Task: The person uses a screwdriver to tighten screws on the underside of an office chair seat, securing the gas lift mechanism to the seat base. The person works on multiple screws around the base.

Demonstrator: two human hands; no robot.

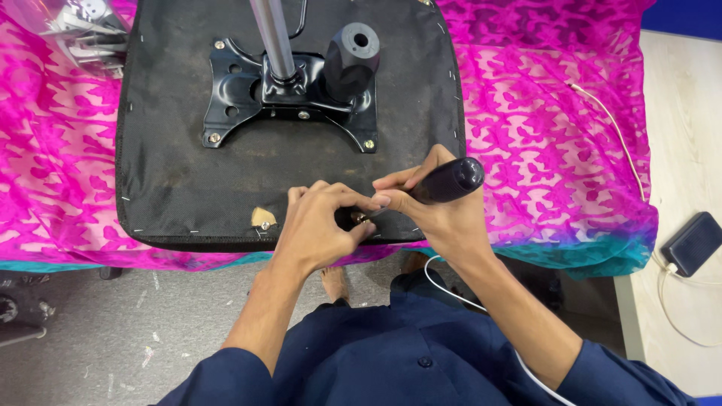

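Two hands meet at near edge of upturned black fabric-covered chair seat (188, 173). Left hand (320, 225) curled, fingertips pinching small metal fastener (359, 218). Right hand (436, 207), just beside it, fist closed round black-handled screwdriver (451, 180), tip on fastener. Beyond hands: black metal mounting plate (241, 94). Underneath: pink patterned cloth (541, 150).

Upturned seat (188, 173) lies on the pink cloth (541, 143), black underside up, metal plate (241, 98) bolted on with a steel post (274, 37) rising from it. Right hand (444, 207) wraps a black-handled screwdriver (451, 180), tip angled down at a small fitting (357, 218) near the seat's front edge. Left hand (320, 225) pinches that fitting, fingertips touching the right thumb. A torn patch (263, 218) shows just left. A white cable (617, 135) trails across the cloth.
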